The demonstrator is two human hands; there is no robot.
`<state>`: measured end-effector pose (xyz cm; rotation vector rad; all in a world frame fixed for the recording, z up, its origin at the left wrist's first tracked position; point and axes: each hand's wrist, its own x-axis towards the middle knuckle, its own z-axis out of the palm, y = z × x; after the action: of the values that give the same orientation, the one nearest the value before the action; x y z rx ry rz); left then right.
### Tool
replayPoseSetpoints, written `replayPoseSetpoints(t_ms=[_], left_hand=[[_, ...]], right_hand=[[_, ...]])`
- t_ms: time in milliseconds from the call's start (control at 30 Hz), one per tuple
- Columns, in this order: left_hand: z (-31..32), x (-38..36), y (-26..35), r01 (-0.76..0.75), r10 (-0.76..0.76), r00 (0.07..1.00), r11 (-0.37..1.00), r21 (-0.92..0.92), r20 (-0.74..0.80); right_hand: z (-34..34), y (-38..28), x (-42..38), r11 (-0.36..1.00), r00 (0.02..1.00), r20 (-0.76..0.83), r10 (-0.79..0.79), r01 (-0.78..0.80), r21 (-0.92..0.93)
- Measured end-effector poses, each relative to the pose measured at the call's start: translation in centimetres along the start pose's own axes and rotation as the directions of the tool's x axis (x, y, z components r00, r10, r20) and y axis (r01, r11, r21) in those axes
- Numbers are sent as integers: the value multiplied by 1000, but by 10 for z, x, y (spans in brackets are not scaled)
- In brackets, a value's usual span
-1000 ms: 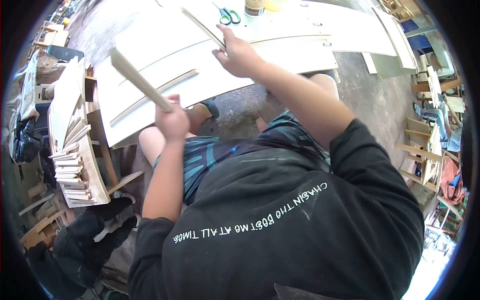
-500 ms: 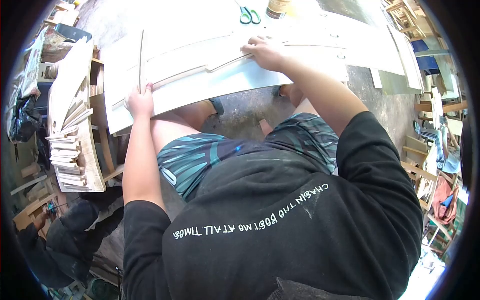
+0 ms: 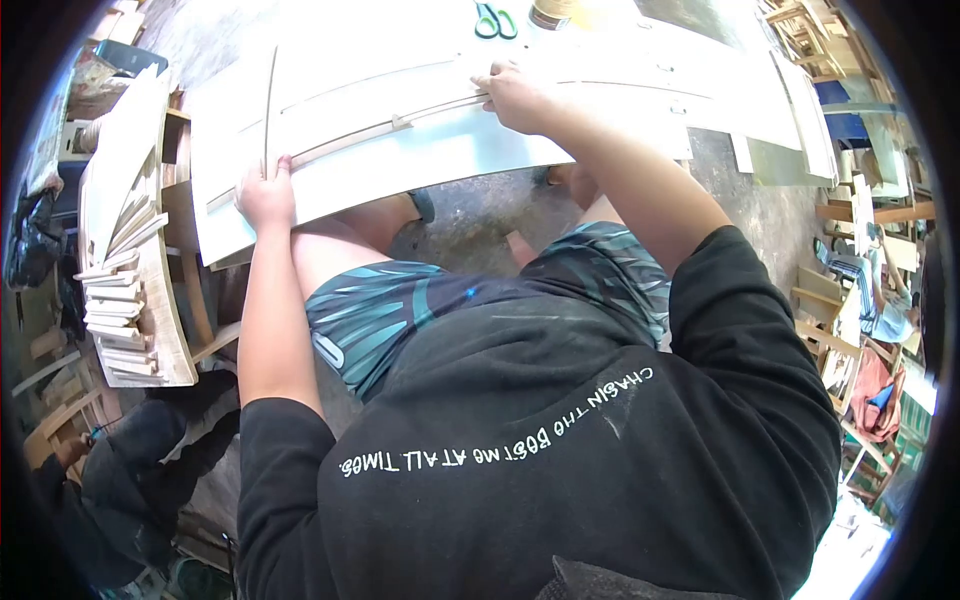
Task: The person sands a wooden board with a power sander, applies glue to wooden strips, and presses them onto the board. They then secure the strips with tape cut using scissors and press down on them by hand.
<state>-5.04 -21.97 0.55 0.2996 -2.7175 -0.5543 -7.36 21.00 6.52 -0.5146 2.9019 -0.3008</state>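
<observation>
A long white board [image 3: 350, 195] lies across in front of my legs, with thin wooden strips on it. My left hand [image 3: 266, 200] is closed at the left end, its thumb against a long thin strip [image 3: 345, 147], where another narrow strip [image 3: 270, 100] points away from me. My right hand [image 3: 517, 98] pinches a second thin strip [image 3: 440, 107] from above; its fingertips are partly hidden. The two long strips meet near the board's middle with a small step between them.
Green-handled scissors [image 3: 495, 22] and a jar [image 3: 550, 14] stand beyond the strips. At left, a wooden bench [image 3: 170, 345] carries stacked strips [image 3: 115, 310]. A person in dark clothes [image 3: 120, 480] is at lower left; another person [image 3: 885, 290] sits far right among wooden pieces.
The right-hand strip has shifted, so its step against the other strip is smaller. My right-hand fingers have drawn closer together. The whole view has shifted slightly.
</observation>
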Motion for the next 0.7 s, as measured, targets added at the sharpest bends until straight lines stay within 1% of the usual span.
replayPoseSetpoints(t_ms=[33, 100, 133, 233, 300, 333, 367, 433, 533, 567, 633, 700], left_hand=[[0, -1, 3, -20, 21, 999, 1000, 23, -35], [1, -5, 7, -34, 39, 994, 998, 51, -98], [1, -5, 5, -31, 36, 994, 998, 50, -101], [1, -6, 7, -40, 44, 994, 998, 42, -95], [-6, -6, 13, -60, 64, 995, 997, 49, -82], [-4, -6, 13, -46, 50, 995, 997, 54, -84], [-3, -6, 11, -32, 37, 996, 998, 60, -85], [-1, -5, 8, -30, 35, 996, 997, 68, -81], [1, -5, 5, -52, 57, 995, 996, 66, -79], [1, -5, 6, -52, 57, 995, 997, 64, -84], [1, -5, 6, -42, 47, 994, 998, 55, -96], [-3, -8, 10, -23, 28, 994, 999, 47, -101]], right_hand=[[2, -4, -1, 1000, 999, -49, 0, 1, 24], [3, 1, -2, 988, 999, -37, 16, -10, 156], [4, 5, -4, 975, 999, -27, 28, -22, 220], [-2, 9, -18, 987, 996, -82, 30, -16, 163], [-14, 4, -26, 956, 982, -137, 129, -86, 281], [-20, 1, -28, 933, 971, -158, 180, -117, 341], [-29, -2, -28, 884, 962, -102, 255, -189, 428], [-43, -7, -27, 748, 921, 24, 388, -330, 577], [-36, -24, -27, 540, 831, -72, 552, -290, 790], [-36, -30, -27, 493, 798, -27, 602, -344, 799], [-21, -35, -18, 198, 720, 78, 690, -292, 936], [-3, -36, -7, -129, 650, 231, 724, -201, 971]])
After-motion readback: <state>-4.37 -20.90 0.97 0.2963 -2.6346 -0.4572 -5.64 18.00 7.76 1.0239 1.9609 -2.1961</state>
